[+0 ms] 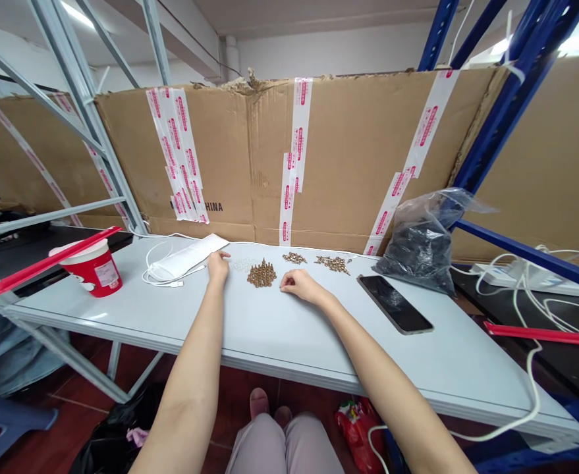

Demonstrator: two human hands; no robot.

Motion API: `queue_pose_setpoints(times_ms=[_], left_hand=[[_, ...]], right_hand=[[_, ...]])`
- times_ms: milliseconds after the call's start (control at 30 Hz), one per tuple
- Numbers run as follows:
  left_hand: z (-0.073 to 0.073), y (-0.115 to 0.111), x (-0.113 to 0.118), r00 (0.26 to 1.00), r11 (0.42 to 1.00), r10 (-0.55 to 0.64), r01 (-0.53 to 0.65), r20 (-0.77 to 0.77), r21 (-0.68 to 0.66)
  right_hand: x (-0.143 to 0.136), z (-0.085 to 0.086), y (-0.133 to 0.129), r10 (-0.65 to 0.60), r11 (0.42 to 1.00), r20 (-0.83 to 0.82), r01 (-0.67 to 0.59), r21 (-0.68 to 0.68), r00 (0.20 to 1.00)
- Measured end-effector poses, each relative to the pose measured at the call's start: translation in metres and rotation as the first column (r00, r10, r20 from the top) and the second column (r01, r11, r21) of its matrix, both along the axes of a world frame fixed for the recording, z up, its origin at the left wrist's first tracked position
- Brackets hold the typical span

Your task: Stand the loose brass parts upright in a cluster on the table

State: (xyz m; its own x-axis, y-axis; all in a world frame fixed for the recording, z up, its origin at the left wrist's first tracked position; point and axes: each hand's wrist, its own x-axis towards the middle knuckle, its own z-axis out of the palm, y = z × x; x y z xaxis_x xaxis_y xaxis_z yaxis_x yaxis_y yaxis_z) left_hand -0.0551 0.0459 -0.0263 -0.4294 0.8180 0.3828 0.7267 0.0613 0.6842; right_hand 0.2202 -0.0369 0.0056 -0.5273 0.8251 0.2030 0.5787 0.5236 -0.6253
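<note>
My left hand [217,266] rests on the table at the left edge of a scatter of small clear pieces [242,264], its fingers slightly apart and nothing visible in them. To the right of these pieces, many small bronze-coloured pointed parts [261,275] stand in a tight cluster. My right hand [300,284] is just right of that cluster, thumb and fingertips pinched together; whatever they hold is too small to make out. Behind my right hand lies a small pile of bronze-coloured parts [294,258], and a larger loose pile [333,264] is farther right.
A phone [396,304] and a clear bag of black items [415,247] are on the right. A white power strip [190,255] with its cable and a red cup [94,268] stand on the left. Cardboard [343,158] walls off the table's back.
</note>
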Motion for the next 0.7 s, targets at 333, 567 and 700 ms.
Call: queue_pose_setpoints(times_ms=[333, 567, 700], left_hand=[[0.0, 0.002, 0.0, 1.0, 1.0, -0.005, 0.005, -0.017, -0.014], [0.001, 0.0, 0.002, 1.0, 1.0, -0.012, 0.012, -0.025, -0.024], [0.001, -0.001, 0.002, 0.999, 1.0, -0.023, 0.022, -0.025, -0.015]], right_hand=[[0.004, 0.0, -0.004, -0.223, 0.951, 0.312, 0.136, 0.276, 0.923], [-0.004, -0.002, -0.005, -0.193, 0.947, 0.143, 0.146, 0.285, 0.971], [-0.011, -0.013, 0.001, -0.21, 0.95, -0.068, 0.22, 0.222, 0.975]])
